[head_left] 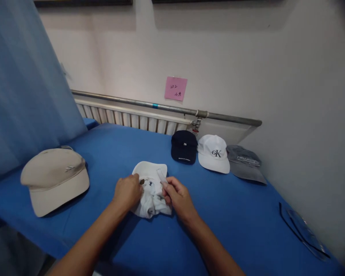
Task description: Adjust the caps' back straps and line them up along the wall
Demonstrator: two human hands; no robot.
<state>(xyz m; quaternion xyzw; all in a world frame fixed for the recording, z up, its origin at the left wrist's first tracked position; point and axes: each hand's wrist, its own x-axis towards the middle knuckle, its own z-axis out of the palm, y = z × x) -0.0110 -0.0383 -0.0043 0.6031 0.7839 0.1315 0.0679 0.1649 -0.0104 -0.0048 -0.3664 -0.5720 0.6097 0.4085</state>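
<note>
A white baseball cap (149, 167) lies on the blue cover between my hands, its brim pointing away from me and its crown crumpled toward me. A small dark emblem shows on its front. The fingers of my left hand (128, 193) are curled closed on the cap's left side, next to a small brownish piece whose kind I cannot make out. My right hand (178, 197) pinches a pale, flat, translucent strip (161, 176) between thumb and fingers, over the cap's right side. Whether the strip is attached to the cap is hidden.
A beige cap (56, 168) sits at the left. Toward the wall stand a black cap (184, 147), a white cap with dark letters (214, 151) and a grey cap (245, 163). A pair of glasses (303, 230) lies near the right edge. A radiator (126, 115) runs behind the blue-covered bed (218, 214).
</note>
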